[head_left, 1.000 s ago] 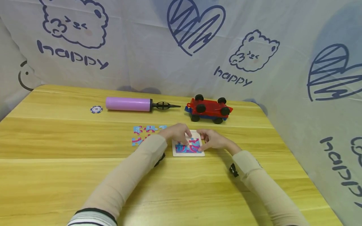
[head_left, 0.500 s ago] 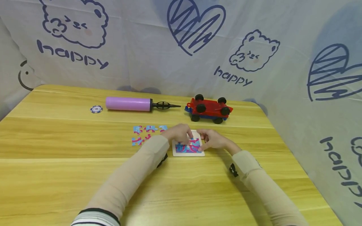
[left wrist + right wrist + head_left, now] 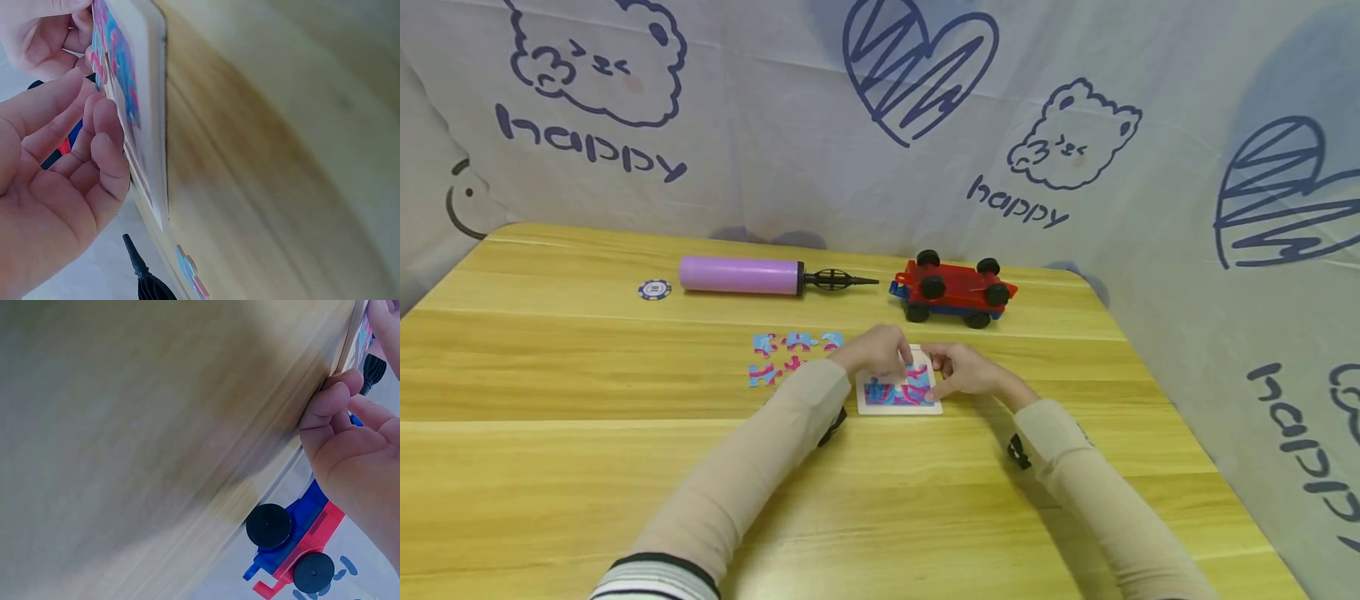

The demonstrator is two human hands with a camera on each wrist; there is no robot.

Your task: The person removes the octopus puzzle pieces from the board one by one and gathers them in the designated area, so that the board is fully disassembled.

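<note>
Fingertips of the left hand [image 3: 874, 353] press on the puzzle tray [image 3: 899, 407], fingers loosely bent, grasping nothing I can make out. The right hand [image 3: 964, 370] pinches the tray's right edge. The tray lies flat on the table [image 3: 550, 400], loose pieces [image 3: 790, 357] just left. It looks light, thin and stiff: best taken by its rims.

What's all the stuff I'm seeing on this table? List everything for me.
puzzle board: one, pale frame, pink-and-blue picture, table centre, under both hands
loose puzzle pieces: several, blue and pink, left of the board
air pump: one, lilac with black nozzle, far side
poker chip: one, blue and white, left of the pump
toy car: one, red and blue, black wheels, far right
table: one, yellow wood
left hand: fingers on the board
right hand: fingers at the board's right edge
</note>
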